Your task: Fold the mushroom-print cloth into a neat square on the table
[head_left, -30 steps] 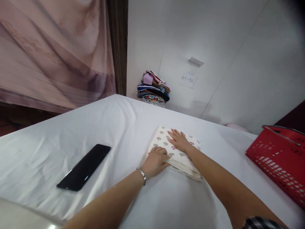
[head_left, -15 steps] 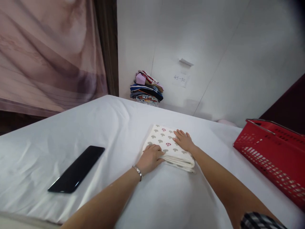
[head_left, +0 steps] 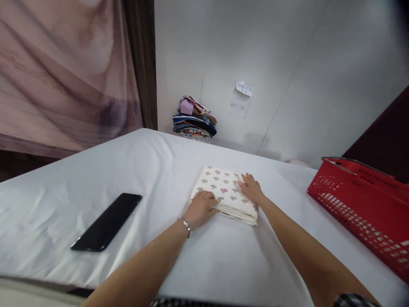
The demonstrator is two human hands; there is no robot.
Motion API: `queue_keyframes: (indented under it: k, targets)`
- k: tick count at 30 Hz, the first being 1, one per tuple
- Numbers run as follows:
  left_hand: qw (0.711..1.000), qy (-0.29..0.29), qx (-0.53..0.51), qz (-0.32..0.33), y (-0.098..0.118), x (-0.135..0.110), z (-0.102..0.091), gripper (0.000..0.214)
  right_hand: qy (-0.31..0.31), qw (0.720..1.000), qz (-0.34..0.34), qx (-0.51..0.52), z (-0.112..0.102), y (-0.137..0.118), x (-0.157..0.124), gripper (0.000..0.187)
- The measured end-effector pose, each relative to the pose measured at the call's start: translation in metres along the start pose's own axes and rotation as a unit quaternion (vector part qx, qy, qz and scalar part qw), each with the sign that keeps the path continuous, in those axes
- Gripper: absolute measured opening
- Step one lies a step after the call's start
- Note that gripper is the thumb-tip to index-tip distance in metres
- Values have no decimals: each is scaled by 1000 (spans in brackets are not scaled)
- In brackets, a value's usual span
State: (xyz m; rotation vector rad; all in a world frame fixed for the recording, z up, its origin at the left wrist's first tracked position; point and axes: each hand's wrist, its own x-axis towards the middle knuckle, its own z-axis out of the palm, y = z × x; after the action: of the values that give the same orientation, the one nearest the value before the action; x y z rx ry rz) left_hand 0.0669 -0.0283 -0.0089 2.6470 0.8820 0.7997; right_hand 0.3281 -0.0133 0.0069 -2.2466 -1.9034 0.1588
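A folded cream cloth (head_left: 220,183) printed with grey and red mushrooms lies flat on the white-covered table (head_left: 179,273). Its stacked layers show along the near edge. My left hand (head_left: 201,209), with a silver bracelet at the wrist, is closed on the near left corner, the fingers curled over the top and the thumb by the layered edge. My right hand (head_left: 252,189) rests along the right side of the cloth, its fingers stretched out and apart, the fingertips touching the print. What kind of cloth item it is, I cannot tell.
A black phone-like slab (head_left: 107,221) lies on the table to the left. To the right stands a red plastic basket (head_left: 361,204) with a metal handle. Behind the far table edge is a pile of folded clothes (head_left: 194,119) against the white wall (head_left: 287,51). A pinkish curtain (head_left: 64,76) hangs at left.
My right hand has slid slightly to the right and outward, toward the cloth's side edge. The near right corner of the cloth sits flatter. My left hand stays at its corner. The view has shifted slightly.
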Motion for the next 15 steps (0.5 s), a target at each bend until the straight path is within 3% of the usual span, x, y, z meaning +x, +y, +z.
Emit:
queue_keyframes:
  k: [7, 15]
  targets:
    - [1000, 3, 3, 8, 0, -1, 0, 17, 5, 999, -34, -21, 16, -16, -48, 51]
    - [998, 48, -35, -12, -2, -4, -3, 23, 20, 997, -49, -50, 20, -17, -52, 49]
